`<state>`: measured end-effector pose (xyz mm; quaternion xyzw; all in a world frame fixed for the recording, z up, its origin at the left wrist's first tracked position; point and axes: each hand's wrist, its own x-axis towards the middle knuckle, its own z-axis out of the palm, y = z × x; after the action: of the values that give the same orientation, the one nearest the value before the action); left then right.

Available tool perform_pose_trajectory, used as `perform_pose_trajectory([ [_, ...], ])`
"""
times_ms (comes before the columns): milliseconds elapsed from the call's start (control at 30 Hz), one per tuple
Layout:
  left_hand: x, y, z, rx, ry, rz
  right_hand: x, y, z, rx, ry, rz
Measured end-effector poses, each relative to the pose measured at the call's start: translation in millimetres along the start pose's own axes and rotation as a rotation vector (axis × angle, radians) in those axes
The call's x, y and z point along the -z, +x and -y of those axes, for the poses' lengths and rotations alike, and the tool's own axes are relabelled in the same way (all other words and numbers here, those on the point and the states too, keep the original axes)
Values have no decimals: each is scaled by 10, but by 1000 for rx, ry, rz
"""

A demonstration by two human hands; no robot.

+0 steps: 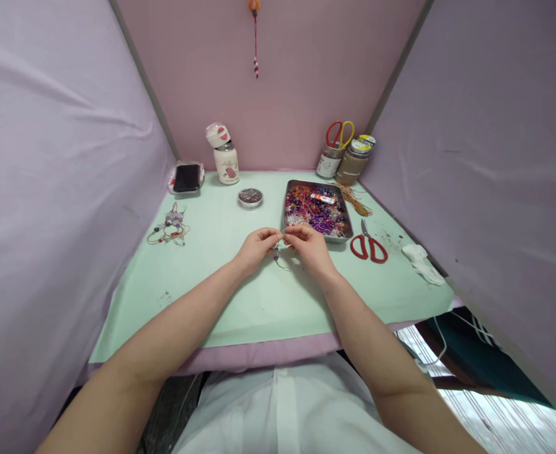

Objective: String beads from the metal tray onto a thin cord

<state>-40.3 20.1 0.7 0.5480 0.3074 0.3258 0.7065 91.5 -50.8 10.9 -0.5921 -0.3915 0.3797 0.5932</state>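
My left hand (260,247) and my right hand (307,244) meet over the middle of the table, fingertips pinched close together. Between them they hold a thin beaded cord (276,257), with small purple beads and a loose tail hanging below the fingers. The part right at the fingertips is too small to make out. Just beyond my right hand lies a metal tray (348,238) of purple, red, orange and clear beads, with a small white and red tube (322,198) on top. Red-handled scissors (368,246) rest to the right of the tray.
Finished-looking beaded strings (171,227) lie at left, near a phone (187,178) on a box. A white bottle (226,162), a round container (250,198), a cup with scissors (329,162) and a brown jar (352,165) stand behind. Cord (356,202) and white tissue (423,263) lie right.
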Motion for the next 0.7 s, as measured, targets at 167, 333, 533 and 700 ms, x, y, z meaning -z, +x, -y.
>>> perform_pose_trajectory([
  [167, 7, 9, 9, -11, -14, -13, 2, 31, -53, 9, -30, 14],
  [333, -18, -20, -37, 5, -44, -14, -17, 45, -88, 9, 11, 13],
  [533, -21, -28, -46, 32, -60, 9, -16, 54, -105, 25, 30, 25],
  [700, -17, -29, -43, 51, -55, 42, -15, 38, -87, 29, 31, 45],
])
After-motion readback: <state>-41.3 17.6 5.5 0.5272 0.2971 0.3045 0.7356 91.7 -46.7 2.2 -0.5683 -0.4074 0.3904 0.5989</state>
